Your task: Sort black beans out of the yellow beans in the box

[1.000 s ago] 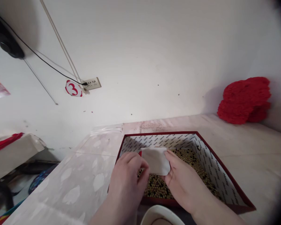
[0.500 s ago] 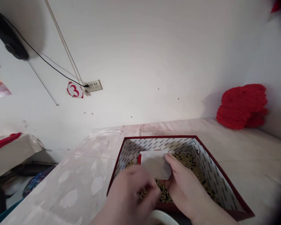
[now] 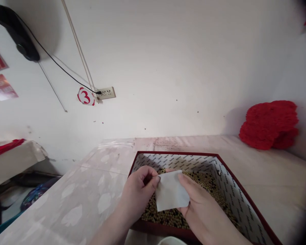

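Note:
A shallow red box (image 3: 247, 197) with a white printed lining sits on the table and holds a layer of small yellowish beans (image 3: 206, 180). Above the beans I hold a small white paper pouch (image 3: 171, 191). My right hand (image 3: 201, 211) supports it from below and the right side, thumb on top. My left hand (image 3: 137, 194) pinches the pouch's upper left edge with thumb and fingers curled. Whether the left fingers hold any beans is hidden.
The table (image 3: 91, 190) has a pale patterned cover. A stack of red paper cut-outs (image 3: 270, 124) leans against the wall at the right. A wall socket (image 3: 106, 92) and a red "3" tag (image 3: 86, 96) hang on the left wall. A white bowl rim (image 3: 170, 241) shows at the bottom edge.
My left hand dipped down toward the beans half a second ago and has come back up to the pouch's left edge. The pouch sits slightly lower and tilted. The view shifted a little.

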Demonstrator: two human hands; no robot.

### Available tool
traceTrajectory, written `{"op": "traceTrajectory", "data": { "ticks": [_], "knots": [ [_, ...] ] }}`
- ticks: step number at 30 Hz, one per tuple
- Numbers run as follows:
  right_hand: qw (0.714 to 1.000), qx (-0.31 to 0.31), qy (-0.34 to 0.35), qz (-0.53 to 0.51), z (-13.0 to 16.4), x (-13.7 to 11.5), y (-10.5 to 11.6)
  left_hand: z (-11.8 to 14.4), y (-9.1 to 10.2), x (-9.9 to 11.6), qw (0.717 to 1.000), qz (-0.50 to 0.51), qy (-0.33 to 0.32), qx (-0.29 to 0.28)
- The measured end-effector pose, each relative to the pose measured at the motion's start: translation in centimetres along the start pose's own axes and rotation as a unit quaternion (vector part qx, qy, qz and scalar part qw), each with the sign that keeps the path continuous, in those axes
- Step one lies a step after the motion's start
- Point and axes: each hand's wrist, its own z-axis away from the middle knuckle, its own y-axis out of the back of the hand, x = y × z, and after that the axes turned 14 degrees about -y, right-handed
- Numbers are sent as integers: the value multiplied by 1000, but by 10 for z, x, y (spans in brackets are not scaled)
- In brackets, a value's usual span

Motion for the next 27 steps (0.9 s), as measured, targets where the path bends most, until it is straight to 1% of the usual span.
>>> {"op": "traceTrajectory", "data": {
  "ticks": [3,5,9,13,15,17,19,21,22,25,26,27],
  "knots": [
    [999,-19,-15,24,-1,2,1,0,1,1,1000,5,-7,14],
    [999,-10,-23,25,-1,3,1,0,0,0,1000,25,-7,17],
    [1000,8,-26,10,-2,4,2,1,-1,-1,995,99,12,26],
    [1000,-18,-15,5,-1,4,0,1,-1,0,985,154,30,69],
    [999,-33,-15,18,0,3,-1,1,-1,1,983,162,31,80],
    [998,-40,-26,42,1,4,-1,2,-2,2,984,164,28,71],
    [997,-34,-33,64,2,5,-1,3,-3,4,982,178,27,51],
    [997,-5,-24,69,1,5,1,3,-4,6,980,191,23,44],
    [998,21,-12,63,0,4,2,3,-4,7,981,184,20,48],
    [990,130,35,46,-4,1,9,0,0,6,992,107,-1,64],
    [985,159,49,51,-4,-1,11,0,2,5,995,73,-10,63],
    [981,174,59,60,-5,-2,14,-1,5,4,997,42,-19,54]
  ]
}}
